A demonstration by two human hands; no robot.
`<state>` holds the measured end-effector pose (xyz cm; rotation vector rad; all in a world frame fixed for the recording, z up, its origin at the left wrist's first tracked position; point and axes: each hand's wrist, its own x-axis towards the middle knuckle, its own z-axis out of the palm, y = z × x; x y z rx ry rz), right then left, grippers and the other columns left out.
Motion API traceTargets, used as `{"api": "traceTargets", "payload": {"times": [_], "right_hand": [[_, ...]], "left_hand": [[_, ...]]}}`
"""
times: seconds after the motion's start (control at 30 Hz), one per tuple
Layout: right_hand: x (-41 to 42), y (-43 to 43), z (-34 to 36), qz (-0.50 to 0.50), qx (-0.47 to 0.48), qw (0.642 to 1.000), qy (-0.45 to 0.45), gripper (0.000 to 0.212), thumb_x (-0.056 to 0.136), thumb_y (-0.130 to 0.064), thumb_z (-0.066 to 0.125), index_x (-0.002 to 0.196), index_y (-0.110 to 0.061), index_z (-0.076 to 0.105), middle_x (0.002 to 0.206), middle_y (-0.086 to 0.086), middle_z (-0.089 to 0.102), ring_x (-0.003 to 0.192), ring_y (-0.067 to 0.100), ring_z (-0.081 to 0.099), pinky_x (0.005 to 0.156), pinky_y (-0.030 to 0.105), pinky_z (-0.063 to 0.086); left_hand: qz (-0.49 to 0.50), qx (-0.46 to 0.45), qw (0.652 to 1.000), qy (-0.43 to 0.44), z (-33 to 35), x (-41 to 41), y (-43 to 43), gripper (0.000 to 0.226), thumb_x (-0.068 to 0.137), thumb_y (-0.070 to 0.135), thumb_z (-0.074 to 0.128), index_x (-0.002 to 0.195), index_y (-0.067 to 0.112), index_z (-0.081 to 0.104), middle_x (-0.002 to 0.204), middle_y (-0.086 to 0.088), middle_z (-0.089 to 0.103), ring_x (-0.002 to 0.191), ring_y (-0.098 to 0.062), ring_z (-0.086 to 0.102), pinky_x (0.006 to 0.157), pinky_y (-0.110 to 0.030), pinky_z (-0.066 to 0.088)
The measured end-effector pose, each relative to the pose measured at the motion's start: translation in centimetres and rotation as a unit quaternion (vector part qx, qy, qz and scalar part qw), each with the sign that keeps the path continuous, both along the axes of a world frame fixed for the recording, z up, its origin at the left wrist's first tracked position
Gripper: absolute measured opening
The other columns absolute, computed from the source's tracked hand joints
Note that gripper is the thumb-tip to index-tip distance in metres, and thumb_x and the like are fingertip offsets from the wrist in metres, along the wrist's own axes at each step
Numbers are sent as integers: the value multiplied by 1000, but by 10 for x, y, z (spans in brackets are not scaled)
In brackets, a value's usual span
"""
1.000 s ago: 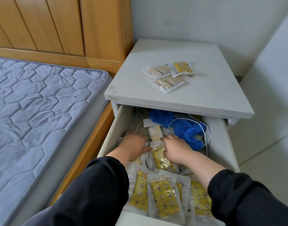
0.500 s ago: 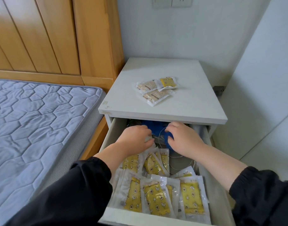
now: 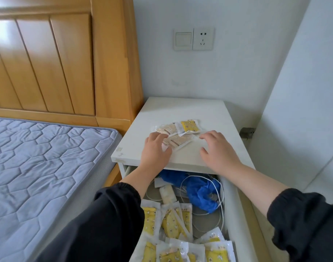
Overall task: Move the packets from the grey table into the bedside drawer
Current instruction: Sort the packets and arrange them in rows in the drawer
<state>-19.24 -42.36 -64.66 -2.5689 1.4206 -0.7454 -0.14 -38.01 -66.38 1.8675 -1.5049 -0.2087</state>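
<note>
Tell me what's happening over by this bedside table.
A person is moving the three packets on the grey table into the open drawer below. The left hand rests on the nearest one; the right hand hovers spread open beside them. Many yellow packets already lie in the drawer.

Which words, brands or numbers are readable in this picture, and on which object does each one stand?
No text can be read.
Packets on the table: small print, too blurred to read.
Yellow packets in the drawer: patterned print, too blurred to read.
Wall switch and socket: no lettering visible.
</note>
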Motion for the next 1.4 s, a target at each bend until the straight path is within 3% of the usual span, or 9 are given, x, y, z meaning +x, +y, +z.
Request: {"api": "traceTargets", "payload": {"times": [0.17, 0.4, 0.5, 0.6, 0.73, 0.9, 1.0, 1.23, 1.4], "right_hand": [[15, -32, -18, -61, 48, 997, -2, 51, 96, -30, 46, 141, -10, 35, 146, 7, 35, 136, 24, 29, 112, 37, 26], [42, -67, -18, -51, 63, 994, 68, 64, 96, -32, 40, 151, -14, 12, 160, 5, 6, 147, 23, 2, 119, 46, 5], [45, -79, -16, -19, 76, 996, 43, 66, 90, -18, 42, 150, -21, 15, 161, 0, 5, 147, 20, 0, 119, 45, 2], [47, -84, -16, -8, 105, 994, 18, 63, 89, -14, 41, 149, -25, 25, 154, -1, 29, 144, 18, 15, 119, 46, 3], [43, -85, -21, -26, 35, 998, -40, 47, 88, -12, 51, 134, -22, 55, 130, 1, 60, 120, 22, 47, 108, 40, 31], [36, -79, -18, -62, 95, 975, -192, 37, 90, -12, 49, 123, -20, 63, 124, 1, 62, 114, 15, 55, 91, 21, 40], [32, -81, -12, -120, 157, 930, -310, 31, 93, -23, 45, 113, -15, 67, 121, 0, 63, 112, 15, 54, 86, 25, 39], [33, -71, -18, -111, -28, 990, -85, 51, 84, -62, 49, 111, -22, 67, 114, -6, 61, 112, 17, 48, 102, 37, 34], [24, -58, -20, -43, 27, 997, 56, 81, 74, -76, 45, 140, -29, 42, 137, -11, 46, 128, 14, 37, 108, 36, 30]], "left_hand": [[36, 94, 994, -34, -2, 5, -29, 70, 93, 49, 48, 152, 28, 16, 160, 1, 13, 146, -22, 12, 118, -42, 18], [6, 140, 987, -75, 1, 23, -65, 74, 95, 55, 42, 154, 31, 5, 162, 6, 4, 149, -18, 0, 119, -44, 7], [1, 149, 983, -103, 0, 25, -72, 67, 96, 49, 43, 153, 32, 12, 158, 3, 25, 146, -19, 17, 118, -42, 14], [-1, 114, 986, -123, -1, 24, -70, 54, 94, 45, 44, 146, 32, 35, 146, 5, 41, 137, -19, 30, 113, -37, 23], [-6, 58, 995, -76, -1, 24, -63, 43, 93, 46, 50, 133, 30, 55, 131, 10, 55, 124, -12, 40, 97, -25, 31], [-44, 70, 996, -33, -2, 24, -58, 40, 90, 39, 58, 130, 33, 58, 135, 13, 54, 124, -9, 44, 102, -24, 35], [-74, 81, 993, 36, 1, 26, -59, 36, 91, 20, 55, 124, 34, 62, 140, 15, 50, 130, -7, 40, 108, -25, 34], [-29, 59, 998, 26, 1, 26, -63, 41, 92, 15, 45, 125, 32, 62, 149, 10, 39, 140, -11, 24, 116, -33, 21], [-53, 66, 996, -3, 1, 24, -60, 39, 90, 26, 56, 129, 31, 59, 137, 12, 52, 127, -9, 42, 100, -21, 32]]}}
